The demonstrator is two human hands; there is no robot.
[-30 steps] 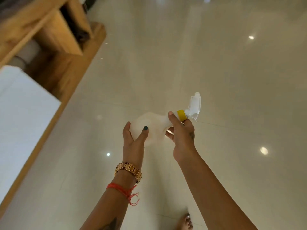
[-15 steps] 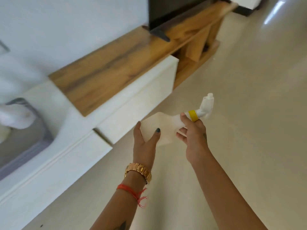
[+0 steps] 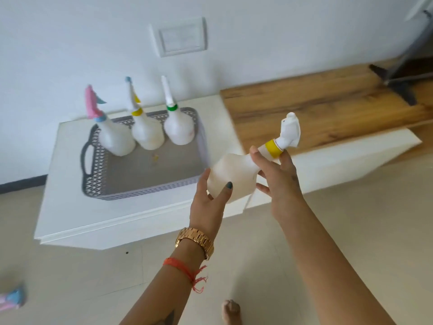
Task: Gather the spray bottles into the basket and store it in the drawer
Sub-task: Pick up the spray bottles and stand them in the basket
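I hold a white spray bottle with a yellow collar [image 3: 236,170] in both hands, tilted, nozzle up to the right. My left hand [image 3: 208,205] cups its base. My right hand [image 3: 278,177] grips its neck just below the collar. The bottle hangs just right of the grey lattice basket [image 3: 140,191], which sits on a low white cabinet [image 3: 131,212]. Three bottles stand at the basket's back: a pink-topped bottle [image 3: 114,134], a yellow-collared bottle [image 3: 145,130] and a green-collared bottle [image 3: 178,126].
A wooden shelf [image 3: 328,109] adjoins the cabinet on the right, with a dark stand foot [image 3: 398,85] on it. A pink and blue object [image 3: 11,299] lies on the floor at the lower left. My bare foot [image 3: 230,311] shows at the bottom. A wall plate [image 3: 180,38] is above.
The view has swung left from the floor and shelf to the white cabinet, bringing the basket and its three bottles into sight. Both hands keep the same hold on the bottle.
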